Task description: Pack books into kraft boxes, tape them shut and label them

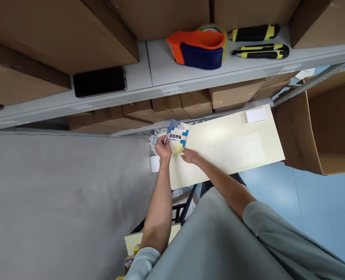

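My left hand [163, 147] grips a booklet [176, 139] by its left edge, thumb on top. The cover is white, blue and yellow with large Chinese characters, and it is tilted up toward me. At the lower right corner of the booklet, the bent fingers of my right hand [190, 155] pinch the edge. Both hands are above the left end of a cream-coloured board [219, 144]. On the board lie a small stack of white slips [256, 115] and a pale sheet [248, 149].
A shelf ahead carries cardboard boxes [58, 35], a black phone [100, 82], an orange and blue tape dispenser [200, 48] and two utility knives [261, 51]. To the right stands an open carton [312, 128]. A white roll [155, 163] is left of the board.
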{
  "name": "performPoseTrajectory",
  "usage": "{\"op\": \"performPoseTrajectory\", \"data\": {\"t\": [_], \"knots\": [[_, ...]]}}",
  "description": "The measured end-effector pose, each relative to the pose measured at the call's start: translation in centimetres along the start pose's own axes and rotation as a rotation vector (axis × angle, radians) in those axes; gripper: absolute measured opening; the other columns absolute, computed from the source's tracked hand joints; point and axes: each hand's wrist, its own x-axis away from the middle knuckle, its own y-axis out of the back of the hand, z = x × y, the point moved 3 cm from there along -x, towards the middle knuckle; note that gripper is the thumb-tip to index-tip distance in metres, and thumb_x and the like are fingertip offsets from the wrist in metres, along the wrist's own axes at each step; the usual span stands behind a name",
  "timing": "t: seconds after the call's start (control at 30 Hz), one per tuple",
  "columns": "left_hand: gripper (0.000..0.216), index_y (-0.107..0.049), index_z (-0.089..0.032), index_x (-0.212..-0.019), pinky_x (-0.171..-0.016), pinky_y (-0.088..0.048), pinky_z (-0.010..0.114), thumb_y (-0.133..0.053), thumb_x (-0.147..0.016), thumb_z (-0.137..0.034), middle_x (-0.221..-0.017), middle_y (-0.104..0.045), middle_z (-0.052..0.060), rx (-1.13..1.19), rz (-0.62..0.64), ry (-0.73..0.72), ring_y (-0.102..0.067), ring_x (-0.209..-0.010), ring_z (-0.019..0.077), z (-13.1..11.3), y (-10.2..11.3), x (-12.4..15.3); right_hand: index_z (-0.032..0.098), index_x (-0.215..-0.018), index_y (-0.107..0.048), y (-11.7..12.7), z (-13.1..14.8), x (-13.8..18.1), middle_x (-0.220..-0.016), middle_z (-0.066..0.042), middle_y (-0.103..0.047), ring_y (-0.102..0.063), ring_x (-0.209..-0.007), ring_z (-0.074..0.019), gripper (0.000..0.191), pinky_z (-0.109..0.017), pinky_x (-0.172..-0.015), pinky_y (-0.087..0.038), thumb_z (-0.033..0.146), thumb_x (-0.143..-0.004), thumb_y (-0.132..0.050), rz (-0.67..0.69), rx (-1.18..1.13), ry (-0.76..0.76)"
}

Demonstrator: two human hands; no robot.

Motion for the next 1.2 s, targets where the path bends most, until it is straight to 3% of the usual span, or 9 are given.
{"op": "performPoseTrajectory", "data": {"t": [0.13,0.2,0.27,0.33,0.47,0.63,0.83,1.03,1.2], "knots": [[0.029,-0.065,-0.019,-0.124,-0.102,-0.059,0.033,-0.055,-0.102,-0.035,-0.128,-0.076,0.011,0.082,0.024,-0.214,-0.072,-0.121,0.0235,-6.5,-0.5,4.3,0.007,-0.162,-0.047,4.9,-6.4,2.7,-0.178,-0.022,-0.035,-0.046,-0.160,-0.0317,0.061,-0.045,-0.130,-0.042,0.036,-0.109,-0.055,-0.147,-0.119,-0.025],[0.033,-0.064,-0.020,-0.127,-0.101,-0.060,0.032,-0.056,-0.102,-0.041,-0.130,-0.075,0.011,0.173,0.065,-0.238,-0.071,-0.123,0.0240,-9.0,-1.3,7.1,0.010,-0.169,-0.036,7.6,-10.5,4.9,-0.176,-0.022,-0.038,-0.049,-0.158,-0.0297,0.073,-0.043,-0.125,-0.047,0.042,-0.107,-0.058,-0.271,-0.323,-0.037],[0.039,-0.063,-0.020,-0.130,-0.102,-0.060,0.034,-0.061,-0.101,-0.047,-0.131,-0.075,0.012,0.328,0.140,-0.209,-0.072,-0.123,0.0246,-10.9,-2.9,10.1,0.016,-0.170,-0.036,10.3,-14.8,7.8,-0.172,-0.020,-0.046,-0.056,-0.151,-0.0303,0.084,-0.045,-0.118,-0.054,0.050,-0.101,-0.068,-0.400,-0.601,0.001],[0.048,-0.064,-0.021,-0.129,-0.103,-0.060,0.037,-0.069,-0.096,-0.054,-0.131,-0.076,0.012,0.558,0.224,-0.139,-0.073,-0.123,0.0254,-12.2,-5.5,13.3,0.020,-0.164,-0.047,12.6,-18.9,11.3,-0.158,-0.018,-0.062,-0.065,-0.140,-0.0319,0.086,-0.047,-0.112,-0.058,0.058,-0.093,-0.076,-0.458,-0.796,0.098],[0.060,-0.070,-0.022,-0.117,-0.095,-0.062,0.037,-0.091,-0.075,-0.058,-0.118,-0.080,0.010,0.915,0.380,0.085,-0.076,-0.111,0.0248,-13.9,-12.7,19.6,0.018,-0.126,-0.075,15.4,-26.7,18.9,-0.119,-0.011,-0.082,-0.077,-0.110,-0.0296,0.056,-0.043,-0.101,-0.062,0.061,-0.089,-0.076,-0.492,-0.834,0.206],[0.048,-0.072,-0.019,-0.104,-0.093,-0.062,0.040,-0.095,-0.068,-0.042,-0.103,-0.082,0.009,0.767,0.536,0.303,-0.077,-0.099,0.0238,-14.5,-21.4,24.7,0.018,-0.109,-0.078,15.1,-33.9,24.2,-0.098,-0.008,-0.083,-0.077,-0.089,-0.0261,0.037,-0.036,-0.084,-0.061,0.049,-0.093,-0.067,-0.614,-0.613,-0.046],[0.029,-0.071,-0.019,-0.100,-0.099,-0.061,0.041,-0.083,-0.075,-0.028,-0.102,-0.082,0.010,0.519,0.549,0.293,-0.077,-0.100,0.0238,-13.9,-25.8,25.1,0.020,-0.114,-0.079,14.0,-36.4,24.4,-0.099,-0.005,-0.082,-0.076,-0.092,-0.0227,0.026,-0.031,-0.087,-0.058,0.034,-0.100,-0.061,-0.601,-0.400,-0.267],[0.018,-0.071,-0.021,-0.094,-0.099,-0.058,0.038,-0.077,-0.077,-0.024,-0.102,-0.081,0.008,0.266,0.558,0.221,-0.076,-0.099,0.0229,-13.4,-26.8,24.5,0.022,-0.111,-0.080,14.0,-37.1,24.2,-0.110,-0.008,-0.081,-0.075,-0.102,-0.0246,0.018,-0.032,-0.091,-0.055,0.029,-0.100,-0.068,-0.536,-0.221,-0.450],[0.013,-0.070,-0.022,-0.094,-0.100,-0.055,0.038,-0.075,-0.082,-0.024,-0.106,-0.081,0.008,0.050,0.550,0.161,-0.075,-0.106,0.0254,-13.8,-26.9,24.3,0.018,-0.124,-0.075,15.4,-37.1,23.9,-0.126,-0.013,-0.073,-0.071,-0.111,-0.0265,0.027,-0.036,-0.096,-0.054,0.030,-0.108,-0.057,-0.679,-0.112,-0.478]]}}
